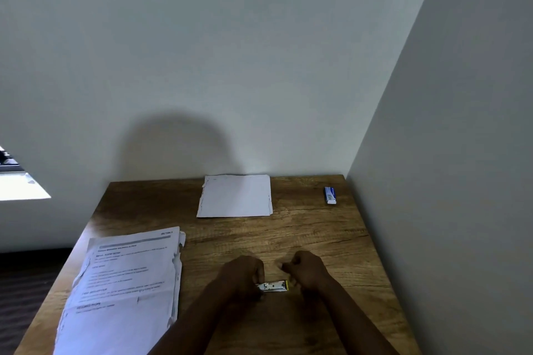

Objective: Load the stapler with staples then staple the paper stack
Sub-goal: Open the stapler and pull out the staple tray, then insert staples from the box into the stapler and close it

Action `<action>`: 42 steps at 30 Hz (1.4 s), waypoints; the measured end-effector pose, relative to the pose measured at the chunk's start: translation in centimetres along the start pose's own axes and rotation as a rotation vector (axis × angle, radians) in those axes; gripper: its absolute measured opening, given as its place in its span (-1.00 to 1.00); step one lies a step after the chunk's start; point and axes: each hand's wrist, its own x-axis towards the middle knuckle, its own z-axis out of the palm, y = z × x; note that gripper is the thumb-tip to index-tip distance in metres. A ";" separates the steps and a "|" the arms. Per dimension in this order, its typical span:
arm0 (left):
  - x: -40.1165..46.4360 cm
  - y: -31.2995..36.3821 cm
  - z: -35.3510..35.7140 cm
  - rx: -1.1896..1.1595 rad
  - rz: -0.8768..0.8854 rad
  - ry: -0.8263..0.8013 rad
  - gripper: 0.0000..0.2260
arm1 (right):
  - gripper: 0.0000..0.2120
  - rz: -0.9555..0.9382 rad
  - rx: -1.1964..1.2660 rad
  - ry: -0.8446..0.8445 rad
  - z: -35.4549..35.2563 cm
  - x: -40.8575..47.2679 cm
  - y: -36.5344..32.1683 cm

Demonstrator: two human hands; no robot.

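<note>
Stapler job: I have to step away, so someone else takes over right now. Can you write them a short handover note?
Left hand: its grip holds the left end of the small silver metal stapler with the yellow tip, low over the brown wooden table.
Right hand: fingers curled at the stapler's yellow end; whether it pinches staples cannot be told.
Small blue and white box, possibly staples: far right corner.
Printed white paper stack: near left. Blank white paper stack: far centre.
Done: stapler picked up; loading appears under way.
Left: finish loading, staple the paper stack.
</note>
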 end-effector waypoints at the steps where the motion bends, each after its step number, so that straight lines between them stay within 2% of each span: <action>1: 0.3 0.1 -0.3 0.015 -0.006 -0.054 -0.71 | -0.72 0.007 0.066 0.016 -0.2 0.1 0.1; 3: 1.1 0.5 -1.0 -0.006 -0.007 -0.108 -0.68 | -0.77 0.006 0.120 0.067 -0.9 0.7 0.5; 6: 2.6 2.1 -2.3 -0.145 0.059 -0.044 -0.75 | -0.83 0.009 0.151 0.144 -2.7 1.9 0.9; 8: 3.6 3.3 -2.9 -0.393 0.059 0.032 -0.80 | -0.85 0.018 0.206 0.197 -4.1 3.0 1.1; 11: 5.3 5.6 -3.2 -0.758 0.021 0.054 -0.87 | -0.89 0.038 0.302 0.304 -6.1 5.0 1.3; 13: 7.0 7.0 -3.5 -0.867 0.014 0.046 -0.94 | -0.85 0.044 0.363 0.394 -7.1 6.4 1.3; 15: 9.0 8.6 -4.3 -0.913 0.024 0.025 -0.89 | -0.74 0.041 0.405 0.492 -7.9 7.9 1.2; 17: 10.9 10.3 -5.0 -0.907 0.013 0.011 -0.86 | -0.70 0.025 0.417 0.553 -8.8 9.3 1.2; 18: 11.9 11.1 -5.4 -0.863 0.006 0.012 -0.73 | -0.68 0.014 0.411 0.552 -9.2 10.0 1.3; 19: 12.8 11.7 -5.6 -0.841 0.015 0.008 -0.63 | -0.65 0.000 0.398 0.528 -9.5 10.7 1.4; 22: 14.5 12.5 -5.3 -0.675 0.089 -0.043 -0.53 | -0.49 -0.048 0.323 0.366 -9.9 12.1 2.3; 24: 15.4 12.3 -4.5 -0.549 0.033 -0.057 -0.39 | -0.44 -0.073 0.265 0.322 -9.8 12.9 3.0; 26: 16.1 12.3 -3.9 -0.516 -0.005 -0.020 -0.29 | -0.45 -0.075 0.253 0.360 -9.8 13.5 3.3; 30: 17.5 13.9 -3.1 -0.356 0.144 -0.084 -0.01 | -0.54 -0.096 0.263 0.418 -9.4 13.8 2.7; 32: 17.9 13.9 -2.8 -0.342 0.151 -0.092 0.01 | -0.59 -0.116 0.265 0.439 -9.1 13.5 2.4; 36: 17.7 12.8 -2.6 -0.386 0.164 0.001 -0.14 | -0.60 -0.120 0.288 0.421 -9.2 13.2 2.3; 42: 15.8 12.0 -1.9 -0.333 0.235 -0.028 0.04 | -0.61 -0.022 0.362 0.296 -10.0 13.1 1.9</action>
